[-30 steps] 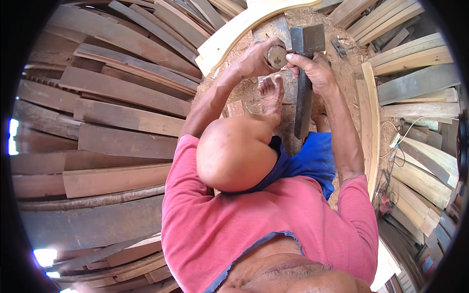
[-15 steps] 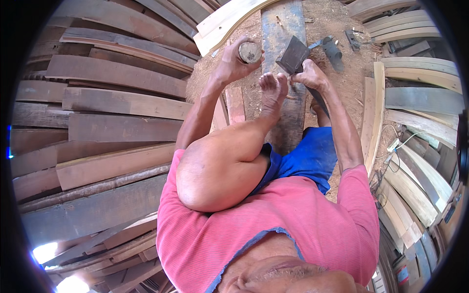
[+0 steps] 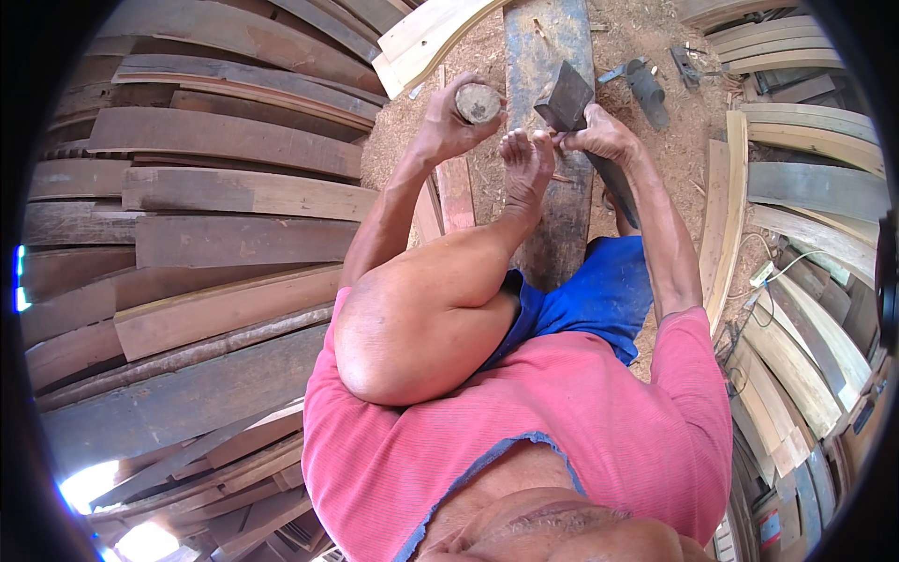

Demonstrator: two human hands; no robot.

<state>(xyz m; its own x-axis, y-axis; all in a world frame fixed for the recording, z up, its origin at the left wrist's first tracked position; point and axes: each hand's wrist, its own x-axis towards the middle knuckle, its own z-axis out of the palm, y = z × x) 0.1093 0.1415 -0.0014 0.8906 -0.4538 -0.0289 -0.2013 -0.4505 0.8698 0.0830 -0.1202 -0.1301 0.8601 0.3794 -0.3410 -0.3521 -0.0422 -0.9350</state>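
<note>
My left hand [image 3: 445, 126] is wrapped round a thick piece of wood with a pale round end [image 3: 478, 104], held above the left side of a long worn plank [image 3: 548, 47]. Across from it, my right hand [image 3: 602, 137] grips a dark, angular block-like piece [image 3: 566, 97] over the plank. A long dark strip [image 3: 615, 187] runs back beneath my right wrist; whether it belongs to the block I cannot tell. My bare foot [image 3: 526, 169] rests on the plank between both hands.
Stacked boards [image 3: 225, 140] fill the left side. More curved boards [image 3: 815, 187] stand on the right, beside a cable [image 3: 768, 272]. A dark metal tool part [image 3: 646, 92] and a smaller one [image 3: 685, 66] lie on the shavings-covered ground. A pale shaped board [image 3: 440, 33] lies ahead.
The dark piece in my right hand has tilted slightly, and more of the dark strip shows under the wrist. My left hand keeps its hold; the whole view has shifted a little.
</note>
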